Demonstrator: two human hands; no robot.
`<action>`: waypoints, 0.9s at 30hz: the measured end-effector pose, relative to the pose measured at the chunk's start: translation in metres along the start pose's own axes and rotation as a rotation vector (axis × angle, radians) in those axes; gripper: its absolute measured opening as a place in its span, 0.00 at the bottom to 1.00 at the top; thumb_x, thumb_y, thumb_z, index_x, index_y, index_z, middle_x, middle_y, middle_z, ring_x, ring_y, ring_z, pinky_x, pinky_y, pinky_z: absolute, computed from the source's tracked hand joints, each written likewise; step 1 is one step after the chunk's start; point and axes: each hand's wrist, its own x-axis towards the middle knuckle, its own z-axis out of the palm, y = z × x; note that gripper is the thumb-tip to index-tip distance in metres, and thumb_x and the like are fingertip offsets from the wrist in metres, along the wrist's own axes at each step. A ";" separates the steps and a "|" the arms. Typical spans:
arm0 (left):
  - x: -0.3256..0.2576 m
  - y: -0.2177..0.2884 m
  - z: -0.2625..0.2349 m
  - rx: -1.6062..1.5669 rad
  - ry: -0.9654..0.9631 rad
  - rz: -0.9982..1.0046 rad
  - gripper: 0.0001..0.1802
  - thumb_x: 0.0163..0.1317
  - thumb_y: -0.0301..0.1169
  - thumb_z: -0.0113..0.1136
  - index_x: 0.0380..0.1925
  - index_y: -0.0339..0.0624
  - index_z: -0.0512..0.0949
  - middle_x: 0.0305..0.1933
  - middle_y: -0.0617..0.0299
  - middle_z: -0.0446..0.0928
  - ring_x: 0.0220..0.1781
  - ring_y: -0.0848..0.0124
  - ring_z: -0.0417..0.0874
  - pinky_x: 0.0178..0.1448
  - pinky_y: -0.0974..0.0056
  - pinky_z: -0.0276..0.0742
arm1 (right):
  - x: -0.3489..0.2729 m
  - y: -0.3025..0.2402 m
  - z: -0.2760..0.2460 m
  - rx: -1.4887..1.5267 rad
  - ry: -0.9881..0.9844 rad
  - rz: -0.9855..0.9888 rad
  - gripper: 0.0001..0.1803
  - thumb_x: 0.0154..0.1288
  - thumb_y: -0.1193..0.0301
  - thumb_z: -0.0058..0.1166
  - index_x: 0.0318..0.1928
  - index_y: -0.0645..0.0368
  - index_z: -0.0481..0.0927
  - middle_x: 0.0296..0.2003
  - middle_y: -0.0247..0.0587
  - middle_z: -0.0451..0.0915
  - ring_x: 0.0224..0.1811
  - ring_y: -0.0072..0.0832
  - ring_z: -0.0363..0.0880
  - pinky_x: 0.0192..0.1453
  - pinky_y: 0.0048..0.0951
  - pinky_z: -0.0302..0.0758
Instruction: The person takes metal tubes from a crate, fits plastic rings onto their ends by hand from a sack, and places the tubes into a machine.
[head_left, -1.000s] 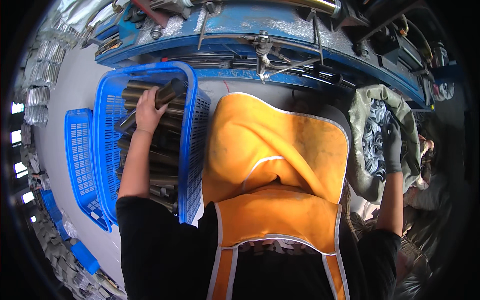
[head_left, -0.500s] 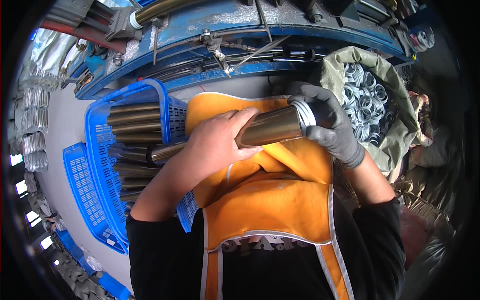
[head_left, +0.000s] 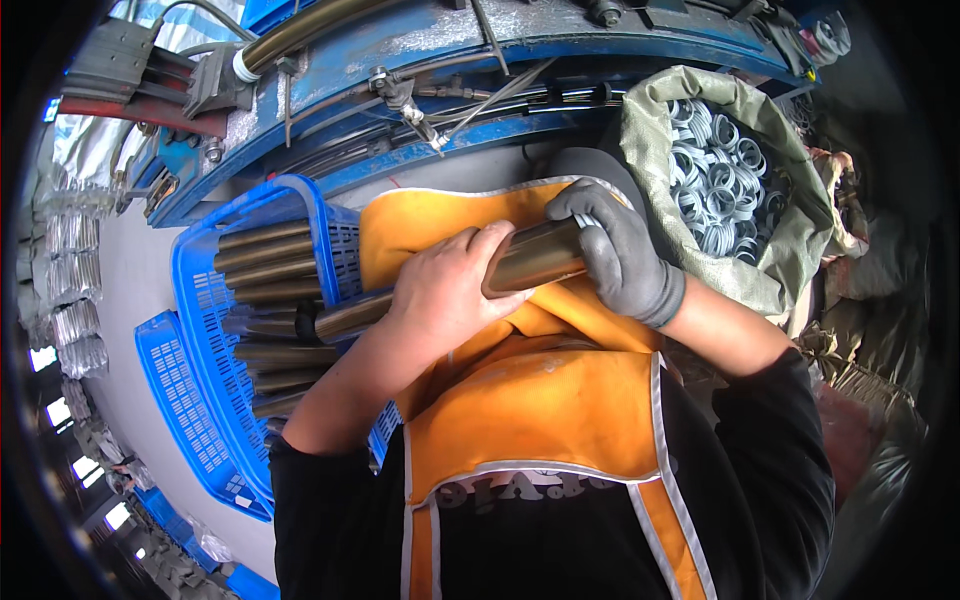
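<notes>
A shiny bronze-coloured metal tube lies across my lap over the orange apron. My bare left hand is wrapped round it. At the tube's right end, my grey-gloved right hand curls over a whitish ring, which is mostly covered by the glove. To the left of my left hand, another narrower-looking bronze tube reaches toward the basket; how it joins the held tube is hidden by that hand.
Several bronze tubes lie in a blue plastic basket at left, beside another blue basket. An open woven sack of grey-white rings stands at right. Across the far side runs a blue metal machine bench.
My right hand has closed over the tube's right end, covering the white rings that showed there. The sack and bench have shifted slightly up and left in view.
</notes>
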 end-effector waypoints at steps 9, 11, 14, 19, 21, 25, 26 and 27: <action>0.000 0.002 0.008 0.058 0.057 -0.039 0.36 0.49 0.46 0.76 0.56 0.45 0.74 0.46 0.53 0.83 0.47 0.54 0.85 0.49 0.55 0.82 | -0.005 -0.004 0.006 0.001 0.038 0.111 0.09 0.71 0.73 0.45 0.47 0.65 0.74 0.43 0.55 0.76 0.45 0.51 0.79 0.53 0.41 0.75; 0.000 0.002 0.011 0.070 0.055 -0.048 0.35 0.49 0.45 0.76 0.56 0.45 0.74 0.46 0.53 0.83 0.47 0.54 0.85 0.49 0.55 0.82 | -0.007 0.002 0.004 0.003 0.062 0.065 0.09 0.72 0.72 0.46 0.47 0.64 0.74 0.41 0.54 0.76 0.44 0.50 0.78 0.51 0.41 0.75; 0.001 0.007 0.013 0.108 0.015 -0.058 0.36 0.49 0.44 0.76 0.56 0.45 0.74 0.46 0.53 0.83 0.46 0.54 0.85 0.48 0.54 0.82 | -0.009 0.005 -0.003 0.019 -0.076 0.123 0.09 0.74 0.71 0.46 0.48 0.62 0.74 0.39 0.52 0.75 0.42 0.48 0.78 0.48 0.39 0.75; 0.001 0.012 0.013 0.096 0.034 -0.044 0.35 0.49 0.44 0.76 0.56 0.44 0.74 0.46 0.53 0.83 0.47 0.54 0.85 0.49 0.54 0.81 | -0.016 0.006 -0.001 -0.002 -0.029 0.089 0.10 0.73 0.69 0.48 0.48 0.63 0.74 0.40 0.50 0.76 0.41 0.45 0.79 0.48 0.38 0.75; 0.002 0.017 0.012 0.105 0.063 -0.026 0.35 0.49 0.43 0.77 0.56 0.44 0.74 0.45 0.53 0.83 0.46 0.53 0.85 0.49 0.54 0.81 | -0.014 0.007 0.000 0.153 0.021 0.100 0.12 0.73 0.67 0.51 0.48 0.62 0.75 0.39 0.44 0.77 0.41 0.31 0.79 0.47 0.33 0.75; -0.008 0.021 0.004 0.190 0.367 0.417 0.37 0.46 0.42 0.79 0.55 0.44 0.75 0.48 0.53 0.80 0.48 0.54 0.83 0.51 0.55 0.79 | -0.011 0.006 -0.019 0.250 0.021 0.343 0.12 0.74 0.64 0.51 0.48 0.59 0.78 0.38 0.34 0.77 0.41 0.18 0.75 0.45 0.25 0.74; -0.015 0.018 0.004 0.134 0.438 0.641 0.37 0.44 0.41 0.80 0.55 0.44 0.75 0.50 0.53 0.79 0.49 0.55 0.82 0.52 0.56 0.78 | -0.008 0.004 -0.030 0.365 0.072 0.433 0.12 0.75 0.63 0.50 0.48 0.59 0.78 0.38 0.31 0.76 0.41 0.15 0.73 0.44 0.22 0.73; -0.019 0.015 0.005 0.133 0.439 0.642 0.37 0.44 0.41 0.80 0.55 0.44 0.75 0.50 0.53 0.79 0.49 0.55 0.82 0.52 0.56 0.78 | -0.006 0.003 -0.040 0.476 0.121 0.522 0.13 0.76 0.62 0.49 0.48 0.58 0.79 0.37 0.28 0.76 0.40 0.12 0.70 0.43 0.20 0.71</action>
